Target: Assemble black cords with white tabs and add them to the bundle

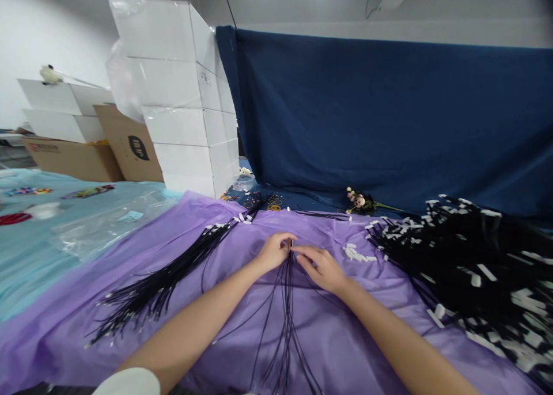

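My left hand [275, 251] is closed on the upper end of a bundle of thin black cords [287, 308], pinching it between thumb and fingers. The loose ends hang and fan out toward me over the purple cloth. At the same upper end, my right hand [320, 266] meets the bundle with its index fingertip and thumb drawn close together. The fingers cover part of what lies between them. To the left lies a thick sheaf of black cords [173, 274], with small white tags [242, 217] near its far end.
A big heap of black cords with white tags [466, 257] covers the right side. Several loose white tags [358, 253] lie beside my right hand. Purple cloth [142, 349] covers the table. Behind stand stacked white boxes [179, 124], a dark blue curtain [389, 113] and artificial flowers [358, 199].
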Tool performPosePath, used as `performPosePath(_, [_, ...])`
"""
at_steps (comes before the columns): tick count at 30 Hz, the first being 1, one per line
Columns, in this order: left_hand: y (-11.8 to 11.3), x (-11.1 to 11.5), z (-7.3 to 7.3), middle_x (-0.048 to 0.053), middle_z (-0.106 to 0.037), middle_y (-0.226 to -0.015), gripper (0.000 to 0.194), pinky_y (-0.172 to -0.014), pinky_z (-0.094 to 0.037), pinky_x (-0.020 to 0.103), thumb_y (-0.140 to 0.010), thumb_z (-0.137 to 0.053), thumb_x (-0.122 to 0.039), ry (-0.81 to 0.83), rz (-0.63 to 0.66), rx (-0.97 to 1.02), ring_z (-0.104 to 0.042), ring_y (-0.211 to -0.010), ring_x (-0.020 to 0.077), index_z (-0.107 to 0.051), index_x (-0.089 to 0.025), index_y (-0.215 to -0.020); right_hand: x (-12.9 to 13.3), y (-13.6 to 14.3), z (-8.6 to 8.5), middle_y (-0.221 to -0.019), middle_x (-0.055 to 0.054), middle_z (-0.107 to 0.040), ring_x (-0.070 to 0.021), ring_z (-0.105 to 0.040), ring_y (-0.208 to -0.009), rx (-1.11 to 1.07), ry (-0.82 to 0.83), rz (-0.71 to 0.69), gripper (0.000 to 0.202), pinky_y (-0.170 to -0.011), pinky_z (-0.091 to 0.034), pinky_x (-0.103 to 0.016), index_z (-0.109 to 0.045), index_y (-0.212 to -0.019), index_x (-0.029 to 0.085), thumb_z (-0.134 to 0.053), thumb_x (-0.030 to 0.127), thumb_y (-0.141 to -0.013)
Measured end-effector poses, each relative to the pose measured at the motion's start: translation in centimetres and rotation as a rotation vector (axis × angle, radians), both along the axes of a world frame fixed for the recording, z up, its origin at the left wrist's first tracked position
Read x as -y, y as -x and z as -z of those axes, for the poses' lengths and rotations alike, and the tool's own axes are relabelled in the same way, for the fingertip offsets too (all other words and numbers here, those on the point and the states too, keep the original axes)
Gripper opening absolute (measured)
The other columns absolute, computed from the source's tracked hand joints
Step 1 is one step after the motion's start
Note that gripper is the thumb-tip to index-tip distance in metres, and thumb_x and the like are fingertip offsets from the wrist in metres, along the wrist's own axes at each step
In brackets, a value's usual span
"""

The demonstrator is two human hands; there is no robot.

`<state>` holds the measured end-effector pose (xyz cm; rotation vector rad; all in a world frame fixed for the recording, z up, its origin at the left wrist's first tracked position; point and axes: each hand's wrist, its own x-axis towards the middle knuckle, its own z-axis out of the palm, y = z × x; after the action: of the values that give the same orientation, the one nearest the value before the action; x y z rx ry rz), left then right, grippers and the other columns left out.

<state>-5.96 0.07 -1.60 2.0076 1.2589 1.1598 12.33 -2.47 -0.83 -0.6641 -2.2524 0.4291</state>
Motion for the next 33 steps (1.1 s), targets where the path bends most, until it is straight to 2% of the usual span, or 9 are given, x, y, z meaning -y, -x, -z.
performPosePath(3, [0.2,-0.4,0.4,0.005,-0.068,-0.082,0.030,-0.067,-0.044,0.024,-0.074,-0.044,-0.009,0.002,-0.011,-0.001,-0.059,-0.071,0.0132,-0.068,-0.014,-0.091,0.4,0.1,-0.4,-0.106,-0.001,-0.067,-0.0161,-0.063,-0.088,0.014,0.029,-0.046,0.034,-0.076,-0.048,-0.027,-0.057,-0.121,0.031,-0.040,0.026,-0.093])
performPosePath(8, [0.6,-1.0,1.2,0.005,-0.068,-0.085,0.030,-0.069,-0.045,0.024,-0.075,-0.044,-0.010,-0.032,-0.053,-0.008,-0.060,-0.074,0.0133,-0.068,-0.015,-0.091,1.1,0.3,-1.1,-0.088,-0.001,-0.069,-0.0129,-0.060,-0.067,0.045,0.083,-0.092,0.031,-0.062,-0.046,-0.022,-0.064,-0.113,0.027,-0.042,0.027,-0.092])
performPosePath(14, [0.6,-1.0,0.9,0.005,-0.067,-0.084,0.032,-0.065,-0.045,0.024,-0.075,-0.044,-0.010,-0.015,-0.133,-0.023,-0.058,-0.065,0.0119,-0.066,-0.015,-0.098,3.0,1.3,-1.3,-0.069,0.000,-0.064,-0.0097,-0.053,-0.056,0.048,0.139,-0.203,0.027,-0.056,-0.041,-0.019,-0.067,-0.105,0.020,-0.046,0.024,-0.089])
performPosePath(19, [0.8,-1.2,1.1,0.007,-0.067,-0.087,0.031,-0.065,-0.046,0.025,-0.079,-0.046,-0.015,-0.009,-0.185,-0.020,-0.057,-0.061,0.0119,-0.061,-0.013,-0.107,3.4,1.2,-1.4,-0.066,0.000,-0.062,-0.0083,-0.052,-0.053,0.094,0.120,-0.226,0.023,-0.055,-0.039,-0.018,-0.066,-0.101,0.018,-0.049,0.026,-0.087])
performPosePath(23, [0.9,-1.4,1.5,0.009,-0.068,-0.094,0.030,-0.074,-0.047,0.028,-0.081,-0.045,-0.014,-0.075,-0.160,-0.018,-0.063,-0.079,0.0160,-0.060,-0.014,-0.106,1.5,-0.4,-2.0,-0.071,0.000,-0.064,-0.0088,-0.055,-0.057,0.207,0.033,-0.048,0.021,-0.058,-0.038,-0.019,-0.065,-0.095,0.020,-0.046,0.026,-0.089])
performPosePath(25, [0.8,-1.4,1.6,0.009,-0.068,-0.096,0.029,-0.079,-0.047,0.029,-0.081,-0.044,-0.013,-0.124,-0.133,-0.033,-0.063,-0.087,0.0173,-0.061,-0.016,-0.104,0.0,-1.7,-2.1,-0.078,0.000,-0.066,-0.0111,-0.059,-0.065,0.346,-0.038,0.130,0.020,-0.059,-0.037,-0.020,-0.065,-0.092,0.023,-0.046,0.026,-0.089])
performPosePath(27, [0.8,-1.4,1.5,0.008,-0.068,-0.095,0.028,-0.080,-0.047,0.029,-0.081,-0.044,-0.012,-0.153,-0.114,-0.048,-0.063,-0.088,0.0174,-0.061,-0.017,-0.102,-1.6,-3.4,-2.0,-0.077,-0.002,-0.066,-0.0145,-0.061,-0.071,0.461,-0.086,0.379,0.019,-0.059,-0.035,-0.021,-0.066,-0.087,0.022,-0.047,0.026,-0.087])
performPosePath(29, [0.7,-1.3,1.5,0.007,-0.068,-0.094,0.027,-0.079,-0.048,0.029,-0.081,-0.045,-0.012,-0.160,-0.103,-0.052,-0.064,-0.087,0.0170,-0.061,-0.018,-0.101,-3.2,-5.1,-1.7,-0.085,-0.003,-0.067,-0.0158,-0.061,-0.077,0.510,-0.068,0.547,0.019,-0.059,-0.034,-0.022,-0.066,-0.086,0.022,-0.047,0.023,-0.086])
performPosePath(33, [0.5,-1.2,1.5,0.007,-0.068,-0.092,0.027,-0.075,-0.048,0.027,-0.080,-0.045,-0.011,-0.134,-0.093,-0.029,-0.064,-0.085,0.0164,-0.060,-0.017,-0.102,-5.7,-8.5,-0.6,-0.094,-0.004,-0.065,-0.0170,-0.061,-0.082,0.536,-0.005,0.712,0.023,-0.062,-0.036,-0.022,-0.066,-0.090,0.024,-0.043,0.024,-0.088])
